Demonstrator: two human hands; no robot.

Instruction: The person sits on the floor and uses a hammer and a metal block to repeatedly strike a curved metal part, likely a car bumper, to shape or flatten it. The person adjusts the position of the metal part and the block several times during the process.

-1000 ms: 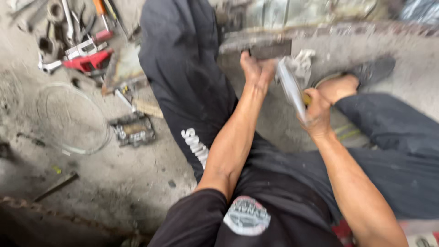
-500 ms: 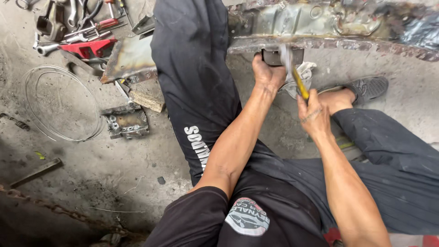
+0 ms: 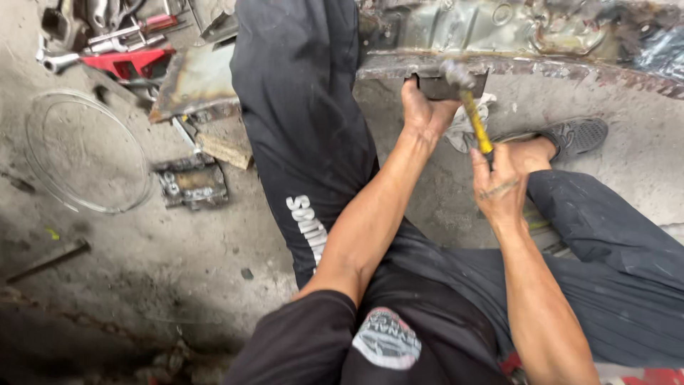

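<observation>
Long rusty sheet-metal panel [image 3: 541, 43] lies across the concrete floor [image 3: 142, 285]; a small dark metal block [image 3: 445, 85] sits under its lower edge. Left hand [image 3: 426, 110] braces the block, fingers wrapped on it — probably. Right hand [image 3: 502, 187], fingers clamped on the yellow-handled hammer [image 3: 472, 114], head at the block. Step: mid-hammering. Next blow needs to clear the left thumb.

Hammer [image 3: 469, 107]: dull metal head, glossy yellow handle. Sheet-metal panel [image 3: 527, 36]: rusted, rough, scorched. Floor [image 3: 142, 271]: rough, dusty concrete. Trousers [image 3: 299, 107]: matt black cloth. Wire ring [image 3: 37, 180]: thin, shiny.
</observation>
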